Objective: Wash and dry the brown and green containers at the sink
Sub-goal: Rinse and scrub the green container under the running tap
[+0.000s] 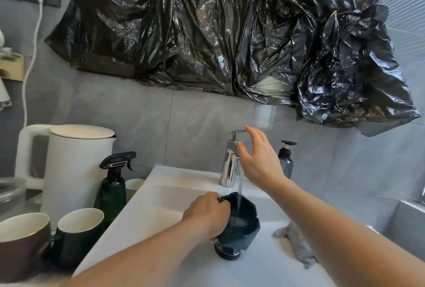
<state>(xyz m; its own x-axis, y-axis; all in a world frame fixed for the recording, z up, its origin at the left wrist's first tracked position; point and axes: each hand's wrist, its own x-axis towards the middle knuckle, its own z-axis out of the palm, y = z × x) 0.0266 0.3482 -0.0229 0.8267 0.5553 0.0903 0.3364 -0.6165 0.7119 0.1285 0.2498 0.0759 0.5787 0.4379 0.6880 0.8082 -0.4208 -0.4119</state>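
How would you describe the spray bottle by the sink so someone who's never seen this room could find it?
Start at the white sink and look just past its left edge, in front of the white electric kettle. The spray bottle stands upright there, behind two mugs. It is dark green with a black trigger nozzle, unlike the pump-top soap dispenser right of the tap.

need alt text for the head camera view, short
A person's left hand holds a dark green faceted container under running water in a white sink, while the right hand touches the chrome faucet.

White kettle (76, 162), spray bottle (112, 185), black plastic sheet (218, 34).
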